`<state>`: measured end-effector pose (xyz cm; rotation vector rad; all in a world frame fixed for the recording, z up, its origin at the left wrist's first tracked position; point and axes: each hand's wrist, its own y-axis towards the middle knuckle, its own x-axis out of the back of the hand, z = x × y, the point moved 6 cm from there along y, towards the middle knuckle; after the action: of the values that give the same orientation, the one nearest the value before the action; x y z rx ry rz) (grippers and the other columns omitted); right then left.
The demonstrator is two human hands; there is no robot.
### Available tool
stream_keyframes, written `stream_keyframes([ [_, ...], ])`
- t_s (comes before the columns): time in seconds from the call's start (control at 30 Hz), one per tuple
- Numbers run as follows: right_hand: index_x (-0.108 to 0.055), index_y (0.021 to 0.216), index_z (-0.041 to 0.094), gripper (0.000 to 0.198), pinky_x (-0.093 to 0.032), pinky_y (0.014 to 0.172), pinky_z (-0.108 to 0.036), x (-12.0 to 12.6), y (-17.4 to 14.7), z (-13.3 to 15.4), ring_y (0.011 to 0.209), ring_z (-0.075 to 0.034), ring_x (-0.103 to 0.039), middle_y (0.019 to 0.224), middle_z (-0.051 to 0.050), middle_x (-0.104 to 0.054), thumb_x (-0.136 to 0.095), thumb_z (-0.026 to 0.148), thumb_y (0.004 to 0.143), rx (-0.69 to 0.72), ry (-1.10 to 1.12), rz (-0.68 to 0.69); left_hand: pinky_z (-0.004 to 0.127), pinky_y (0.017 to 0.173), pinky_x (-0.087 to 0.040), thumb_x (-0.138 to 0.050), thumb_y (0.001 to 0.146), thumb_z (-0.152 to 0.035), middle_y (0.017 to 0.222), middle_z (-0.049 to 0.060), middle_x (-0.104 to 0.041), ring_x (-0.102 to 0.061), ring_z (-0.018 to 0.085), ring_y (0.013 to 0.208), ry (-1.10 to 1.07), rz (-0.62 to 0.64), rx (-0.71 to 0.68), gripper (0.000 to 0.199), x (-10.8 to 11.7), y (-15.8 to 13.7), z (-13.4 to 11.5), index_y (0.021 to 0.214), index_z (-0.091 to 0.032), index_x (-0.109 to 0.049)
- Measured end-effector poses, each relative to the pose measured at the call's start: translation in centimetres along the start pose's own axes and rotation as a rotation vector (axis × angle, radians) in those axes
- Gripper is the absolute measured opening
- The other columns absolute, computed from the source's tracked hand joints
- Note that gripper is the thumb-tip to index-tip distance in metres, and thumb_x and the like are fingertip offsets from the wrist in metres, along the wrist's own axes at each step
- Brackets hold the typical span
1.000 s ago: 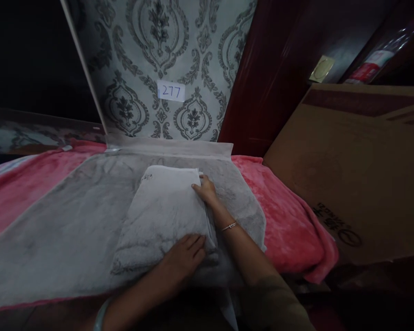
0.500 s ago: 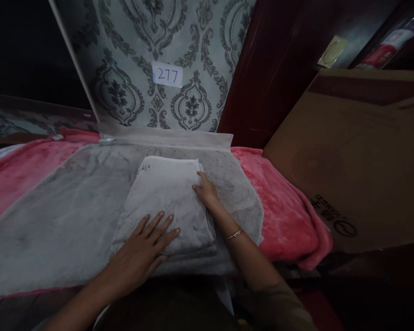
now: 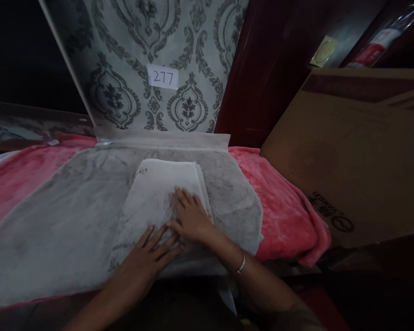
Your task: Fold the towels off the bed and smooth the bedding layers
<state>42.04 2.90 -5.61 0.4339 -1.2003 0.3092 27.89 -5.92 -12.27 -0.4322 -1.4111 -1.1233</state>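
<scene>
A folded pale grey cloth [image 3: 158, 184], towel-like, lies with its layers stacked and a small dark print at its far left corner. My left hand [image 3: 152, 253] rests flat on its near part, fingers spread. On the right half of the cloth lies my right hand [image 3: 189, 214], open, its fingers slightly blurred and its thumb close to the left fingertips. Beneath the folded cloth spreads a grey plush blanket [image 3: 72, 220]. My forearms hide part of the cloth's near edge.
Pink plush fabric [image 3: 286, 207] shows at both sides of the grey blanket. A large cardboard box [image 3: 365, 151] stands at the right. Behind are a patterned wall with a paper label [image 3: 163, 77] reading 277, a dark red post [image 3: 248, 69] and a dark screen [image 3: 24, 55].
My right hand has left the cloth's right edge and moved left and nearer, onto its top, with fingers spread. My left hand has stayed on the cloth, shifting slightly.
</scene>
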Motion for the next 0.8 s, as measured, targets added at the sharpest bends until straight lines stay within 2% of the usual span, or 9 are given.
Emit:
stream_keyframes([
  [0.1, -0.026, 0.162, 0.020, 0.075, -0.012, 0.125, -0.056, -1.7, -2.1, 0.2, 0.157, -0.030, -0.007, 0.169, -0.011, -0.017, -0.052, 0.052, 0.099, 0.007, -0.017, 0.078, 0.053, 0.125, -0.024, -0.055, 0.087, -0.019, 0.156, 0.002, -0.049, -0.032, 0.028, 0.151, -0.104, 0.025, 0.005, 0.071, 0.9, -0.8, -0.3, 0.154, -0.036, -0.041],
  [0.2, -0.028, 0.161, 0.022, 0.072, -0.010, 0.125, -0.057, -2.4, -3.0, -0.6, 0.157, -0.031, -0.005, 0.170, -0.009, -0.013, -0.047, 0.056, 0.101, -0.023, -0.010, 0.065, 0.040, 0.117, -0.042, -0.050, 0.094, -0.025, 0.151, -0.002, -0.054, -0.045, 0.021, 0.144, -0.293, 0.100, 0.028, 0.057, 2.7, -0.6, 1.2, 0.149, -0.040, -0.048],
  [0.27, -0.028, 0.161, 0.024, 0.073, -0.009, 0.125, -0.058, -2.6, -3.1, -0.8, 0.157, -0.032, -0.005, 0.170, -0.008, -0.013, -0.046, 0.060, 0.100, -0.029, 0.003, 0.059, 0.035, 0.110, -0.049, -0.041, 0.100, -0.034, 0.143, -0.003, -0.062, -0.055, 0.019, 0.135, -0.381, 0.055, 0.069, 0.047, 4.1, 1.0, 3.9, 0.144, -0.041, -0.054],
  [0.3, -0.029, 0.161, 0.025, 0.073, -0.008, 0.125, -0.059, -2.6, -3.0, -0.9, 0.157, -0.032, -0.005, 0.170, -0.008, -0.013, -0.046, 0.061, 0.100, -0.028, 0.009, 0.054, 0.037, 0.110, -0.050, -0.036, 0.101, -0.039, 0.139, -0.001, -0.065, -0.057, 0.020, 0.132, -0.381, 0.016, 0.112, 0.047, 4.7, 2.2, 5.8, 0.144, -0.039, -0.056],
  [0.37, -0.029, 0.161, 0.026, 0.073, -0.008, 0.125, -0.060, -2.6, -2.9, -0.8, 0.157, -0.032, -0.006, 0.170, -0.008, -0.014, -0.047, 0.061, 0.100, -0.024, 0.016, 0.038, 0.046, 0.116, -0.042, -0.028, 0.102, -0.048, 0.142, 0.003, -0.062, -0.052, 0.024, 0.138, -0.296, -0.016, 0.227, 0.053, 5.1, 4.9, 9.9, 0.147, -0.034, -0.053],
  [0.47, -0.030, 0.161, 0.027, 0.071, -0.009, 0.125, -0.060, -2.6, -2.9, -0.8, 0.157, -0.031, -0.006, 0.170, -0.007, -0.015, -0.047, 0.060, 0.100, -0.018, 0.017, 0.009, 0.055, 0.122, -0.028, -0.026, 0.100, -0.057, 0.158, 0.011, -0.046, -0.036, 0.029, 0.149, -0.202, 0.139, 0.281, 0.065, 2.9, 8.5, 14.4, 0.153, -0.024, -0.045],
  [0.57, -0.029, 0.161, 0.029, 0.070, -0.009, 0.125, -0.059, -2.6, -3.0, -0.8, 0.157, -0.030, -0.005, 0.170, -0.006, -0.014, -0.048, 0.059, 0.100, -0.022, 0.018, 0.004, 0.061, 0.123, -0.020, -0.027, 0.100, -0.057, 0.164, 0.012, -0.033, -0.026, 0.032, 0.154, -0.172, 0.312, 0.283, 0.067, -0.8, 9.9, 17.0, 0.155, -0.021, -0.040],
  [0.67, -0.029, 0.161, 0.030, 0.070, -0.009, 0.126, -0.058, -2.4, -3.2, -0.8, 0.157, -0.030, -0.004, 0.170, -0.005, -0.014, -0.048, 0.059, 0.100, -0.029, 0.049, 0.011, 0.062, 0.123, -0.016, -0.028, 0.100, -0.059, 0.167, 0.010, -0.024, -0.020, 0.032, 0.156, -0.174, 0.364, 0.262, 0.067, -3.4, 10.0, 18.4, 0.158, -0.026, -0.033],
  [0.8, -0.029, 0.161, 0.030, 0.067, -0.008, 0.126, -0.058, -1.8, -3.4, -0.4, 0.157, -0.029, -0.005, 0.170, -0.005, -0.014, -0.045, 0.058, 0.101, -0.022, 0.100, 0.007, 0.058, 0.124, -0.016, -0.028, 0.098, -0.065, 0.167, 0.010, -0.025, -0.021, 0.033, 0.155, -0.172, 0.382, 0.199, 0.071, -3.6, 10.6, 19.2, 0.159, -0.028, -0.032],
])
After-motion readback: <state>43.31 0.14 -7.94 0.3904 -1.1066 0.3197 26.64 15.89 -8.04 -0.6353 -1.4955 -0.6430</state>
